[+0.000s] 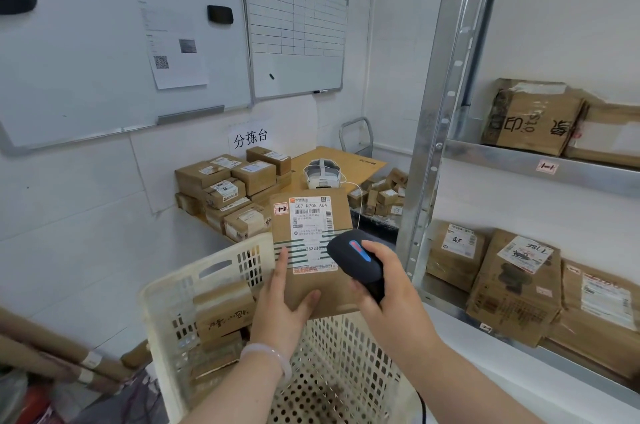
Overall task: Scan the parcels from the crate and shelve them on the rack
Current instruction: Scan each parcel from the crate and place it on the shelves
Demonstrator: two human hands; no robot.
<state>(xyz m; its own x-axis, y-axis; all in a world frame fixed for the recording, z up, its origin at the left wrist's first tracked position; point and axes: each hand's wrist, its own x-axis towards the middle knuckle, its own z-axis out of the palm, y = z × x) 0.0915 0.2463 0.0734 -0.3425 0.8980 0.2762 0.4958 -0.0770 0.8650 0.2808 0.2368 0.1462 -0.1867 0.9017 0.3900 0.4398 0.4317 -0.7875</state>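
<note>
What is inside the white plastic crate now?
Inside the crate, several brown parcels are stacked against its left wall; its perforated floor shows beside them. The left hand and the held parcel cover the far part.

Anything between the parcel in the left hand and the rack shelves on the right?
Yes: the right hand, gripping the scanner, sits just right of the parcel, and the rack's upright post stands beyond it. Both shelves already hold other boxes.
</note>
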